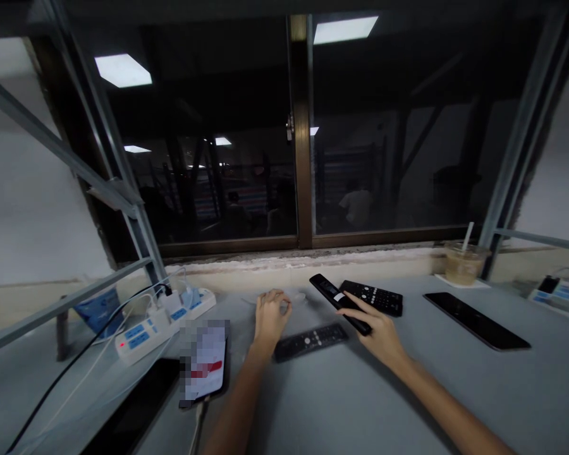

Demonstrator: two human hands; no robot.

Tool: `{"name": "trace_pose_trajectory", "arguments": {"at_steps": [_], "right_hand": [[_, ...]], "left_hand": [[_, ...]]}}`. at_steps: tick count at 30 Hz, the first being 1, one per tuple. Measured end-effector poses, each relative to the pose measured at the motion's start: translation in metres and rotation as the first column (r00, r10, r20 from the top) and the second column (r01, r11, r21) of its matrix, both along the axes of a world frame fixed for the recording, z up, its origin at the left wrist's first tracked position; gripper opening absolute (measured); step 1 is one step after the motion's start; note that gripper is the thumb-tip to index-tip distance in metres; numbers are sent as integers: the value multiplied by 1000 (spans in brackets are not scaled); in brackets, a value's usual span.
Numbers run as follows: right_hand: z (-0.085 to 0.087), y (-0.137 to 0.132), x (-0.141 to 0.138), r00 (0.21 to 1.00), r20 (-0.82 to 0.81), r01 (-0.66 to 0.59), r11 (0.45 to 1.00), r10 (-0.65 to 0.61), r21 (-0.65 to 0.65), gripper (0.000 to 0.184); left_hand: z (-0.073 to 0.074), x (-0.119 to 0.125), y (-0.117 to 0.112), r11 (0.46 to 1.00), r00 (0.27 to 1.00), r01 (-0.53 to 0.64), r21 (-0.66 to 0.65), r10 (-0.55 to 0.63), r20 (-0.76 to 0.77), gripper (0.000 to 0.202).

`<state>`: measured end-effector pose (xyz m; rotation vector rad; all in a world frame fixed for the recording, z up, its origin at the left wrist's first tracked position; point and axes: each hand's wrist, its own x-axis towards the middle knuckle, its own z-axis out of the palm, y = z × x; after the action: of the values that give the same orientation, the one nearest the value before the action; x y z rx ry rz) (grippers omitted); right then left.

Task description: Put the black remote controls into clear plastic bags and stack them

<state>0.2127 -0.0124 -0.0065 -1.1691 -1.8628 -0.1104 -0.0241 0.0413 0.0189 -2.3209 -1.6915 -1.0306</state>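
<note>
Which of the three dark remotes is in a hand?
The slim remote with a pale patch, gripped by the right hand. The remote between the hands and the many-buttoned remote behind lie on the desk, unheld.

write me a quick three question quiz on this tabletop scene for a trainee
1. The right hand holds: a) a white cable; b) a slim black plastic remote; c) a metal spoon.
2. True or false: a small red light glows on the white plastic power strip with blue sockets.
3. Fill in: the clear plastic cup of pale drink has a white ____ in it.

Key: 1 b; 2 true; 3 straw.
</note>
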Motion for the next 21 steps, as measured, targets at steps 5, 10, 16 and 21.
{"name": "trace_pose_trajectory", "arguments": {"at_steps": [5, 10, 16, 21], "right_hand": [[-1, -1, 1, 1000, 4, -27, 999, 27, -16, 44], [1, 0, 3, 996, 27, -85, 996, 85, 22, 43], [6, 0, 13, 987, 125, -111, 993, 105, 43, 49], [11, -2, 16, 996, -33, -83, 994, 85, 70, 38]], "left_hand": [[-5, 7, -7, 992, 993, 114, 53, -115, 13, 12], [-11, 18, -14, 992, 994, 108, -60, -108, 5, 20], [-13, 23, -12, 982, 986, 168, -90, -168, 8, 32], [-14, 20, -7, 980, 984, 176, -90, -176, 8, 32]]}}
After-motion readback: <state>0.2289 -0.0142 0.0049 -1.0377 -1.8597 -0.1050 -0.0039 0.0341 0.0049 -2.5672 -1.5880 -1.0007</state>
